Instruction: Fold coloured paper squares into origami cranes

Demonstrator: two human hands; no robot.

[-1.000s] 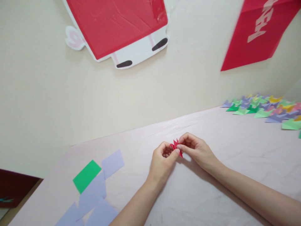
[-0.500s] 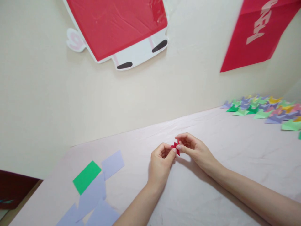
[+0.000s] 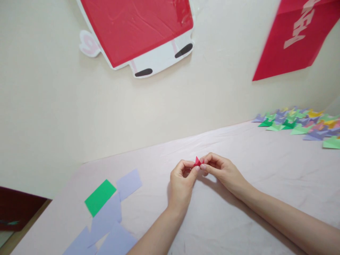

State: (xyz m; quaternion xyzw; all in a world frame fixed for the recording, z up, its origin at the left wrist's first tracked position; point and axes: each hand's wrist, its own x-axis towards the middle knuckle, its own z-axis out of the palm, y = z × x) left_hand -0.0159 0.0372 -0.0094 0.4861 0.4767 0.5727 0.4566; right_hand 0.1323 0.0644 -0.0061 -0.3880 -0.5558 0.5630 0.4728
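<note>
Here a small folded red paper piece (image 3: 197,162) sits pinched between both hands just above the pale pink table cover (image 3: 239,212). The left hand (image 3: 183,182) and right hand (image 3: 221,170) each close thumb and fingertips on it. Lavender paper strips (image 3: 111,219) and a green strip (image 3: 100,197) lie well to the left; folded coloured pieces (image 3: 300,124) crowd the far right.

Matt red paper piece (image 3: 197,162), wrinkled cloth (image 3: 239,141).
</note>
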